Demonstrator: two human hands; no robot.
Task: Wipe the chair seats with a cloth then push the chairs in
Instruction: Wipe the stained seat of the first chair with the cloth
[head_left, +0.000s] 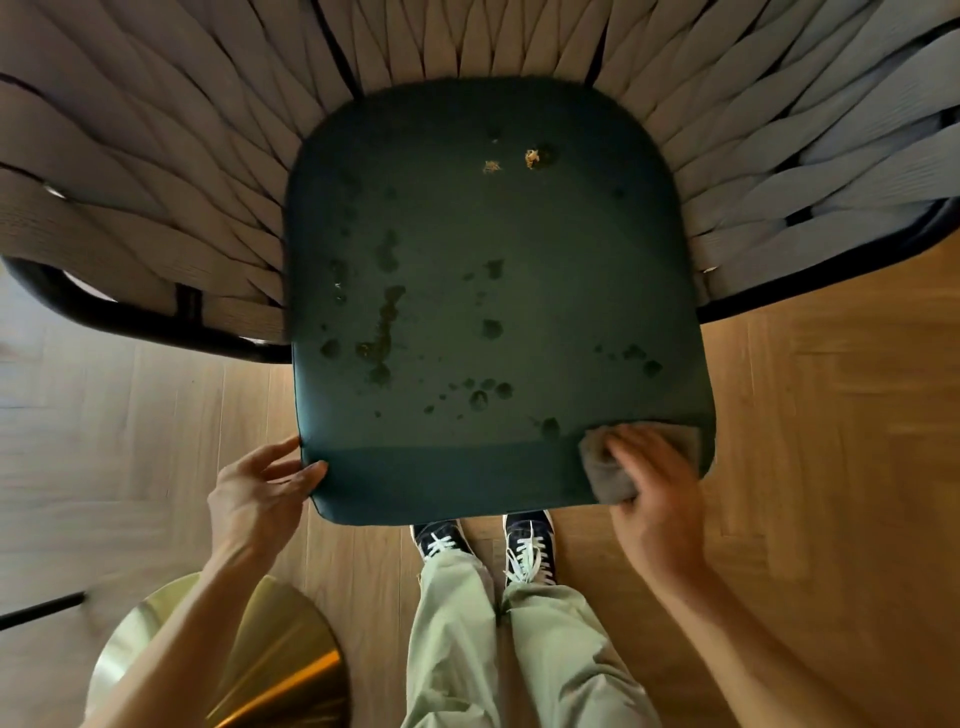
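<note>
A: At the seat's near right corner, what is the right hand (655, 499) doing?

B: It lies flat over a grey cloth (608, 475), fingers curled round the bunched fabric and pressing it onto the dark green seat (493, 291), right at the front edge.

A: And the left hand (262, 491)?

B: At the seat's near left corner, half open, with nothing in it. The fingertips touch the cushion's side, and the thumb lies apart from them.

A: How does the seat look beyond the cloth?

B: Dark wet-looking spots (387, 322) are scattered over its middle and left. Two pale crumbs (511, 161) sit near its far edge.

A: Around the seat?

B: Grey woven straps (156, 171) fan up from its back and sides on a dark frame (130, 317). Below its front edge stand two dark shoes with white laces (485, 545) on the wooden floor (805, 415). A round brass-coloured base (270, 660) lies near the seat's left front corner, under the left forearm.
</note>
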